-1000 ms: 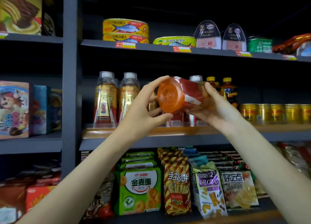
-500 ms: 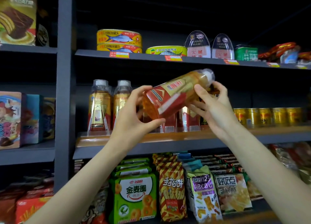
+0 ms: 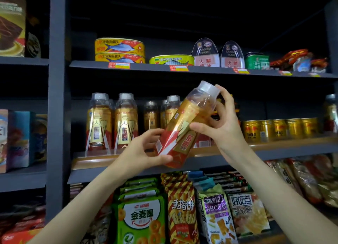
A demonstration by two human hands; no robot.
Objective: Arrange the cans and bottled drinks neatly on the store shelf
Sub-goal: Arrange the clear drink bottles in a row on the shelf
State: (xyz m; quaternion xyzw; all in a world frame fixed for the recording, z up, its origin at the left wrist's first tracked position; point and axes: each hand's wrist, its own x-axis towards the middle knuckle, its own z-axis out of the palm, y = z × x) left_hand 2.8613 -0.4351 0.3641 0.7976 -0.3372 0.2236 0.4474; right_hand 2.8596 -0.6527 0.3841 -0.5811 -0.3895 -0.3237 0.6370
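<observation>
Nearest the camera, two bare forearms rise in front of the snack packets (image 3: 140,218) on the shelf below the drinks shelf (image 3: 274,146), which serves here as the landmark. Just in front of that shelf's front lip, the left hand (image 3: 140,152) cups the base of the held bottle (image 3: 184,128), thumb curled under its lower edge and fingers (image 3: 155,132) wrapped round the far side of the red label. The right hand (image 3: 223,126) grips higher up: its thumb presses across the gold part of the label, and its fingers (image 3: 222,95) curl round the neck just under the clear cap. The bottle is tilted, cap up and away to the right, base towards the person. A two-handed grip of this kind probably lets the bottle be swung upright and its label turned to face front before it is set down.

On the shelf, left of the held bottle, two matching bottles (image 3: 111,121) stand upright at the front edge with labels facing out. Behind the held bottle, more of the same (image 3: 161,113) stand further back, so the front row there looks like the likely slot. To the right along the same shelf, gold cans (image 3: 279,127) stand in a close row. On the shelf above, fish tins (image 3: 119,50) lie stacked.
</observation>
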